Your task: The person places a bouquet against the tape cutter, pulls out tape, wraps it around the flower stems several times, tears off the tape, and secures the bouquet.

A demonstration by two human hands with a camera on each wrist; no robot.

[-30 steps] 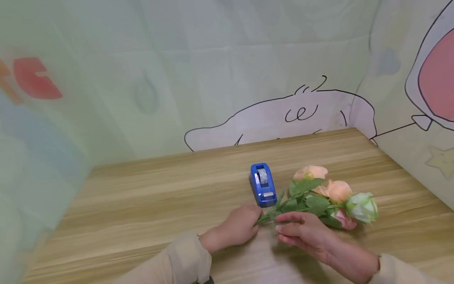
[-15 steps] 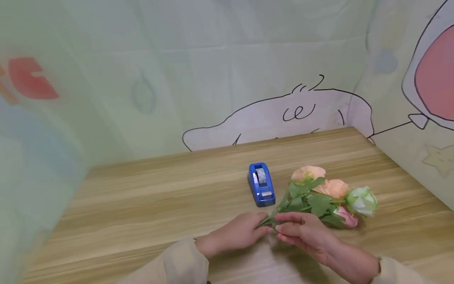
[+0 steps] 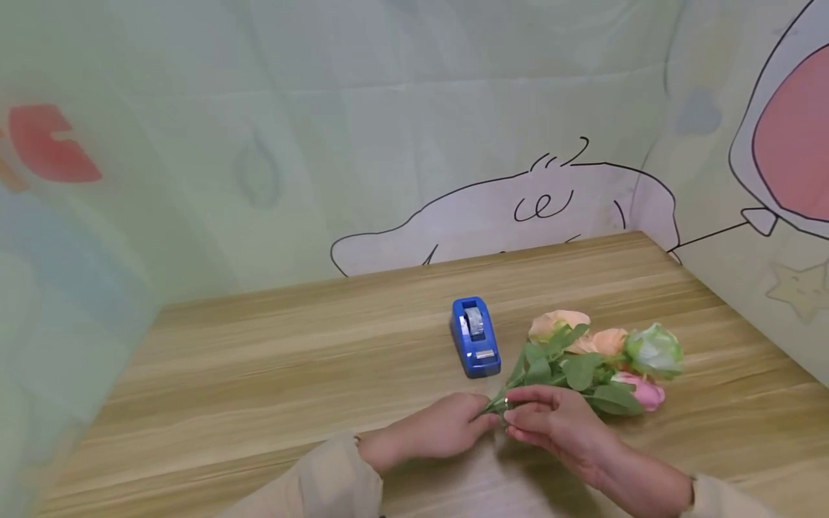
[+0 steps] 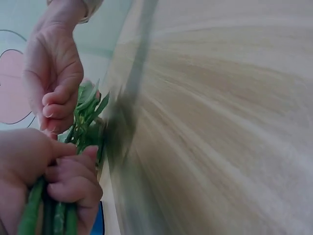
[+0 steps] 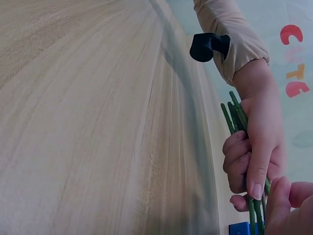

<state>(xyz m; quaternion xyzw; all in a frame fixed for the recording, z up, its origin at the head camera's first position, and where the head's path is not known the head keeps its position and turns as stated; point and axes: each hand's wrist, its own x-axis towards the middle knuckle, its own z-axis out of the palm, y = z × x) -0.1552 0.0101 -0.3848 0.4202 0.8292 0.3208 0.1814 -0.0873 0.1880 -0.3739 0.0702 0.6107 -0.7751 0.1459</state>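
Observation:
My left hand (image 3: 443, 426) grips the bundled green stems (image 4: 58, 218) of a rose bouquet (image 3: 579, 370), fingers curled round them, as the left wrist view shows from close up. Several stem ends stick out behind that hand in the right wrist view. Just ahead of it, my right hand (image 3: 573, 435) pinches a small shiny bit of clear tape (image 3: 506, 405) at the stems with thumb and fingertips. Beyond the right hand spread green leaves, peach roses (image 3: 560, 324), a white-green rose (image 3: 654, 350) and a pink rose (image 3: 642, 392).
A blue tape dispenser (image 3: 476, 338) with a clear roll stands just behind the hands, left of the blossoms. The wood-grain table (image 3: 272, 360) meets a printed cloth wall (image 3: 324, 144) at its back and sides.
My left hand has slid right along the stems, closer to the right hand. The bouquet has rolled: the white-green rose moved up, and the pink one shifted right. My right hand stays nearly still.

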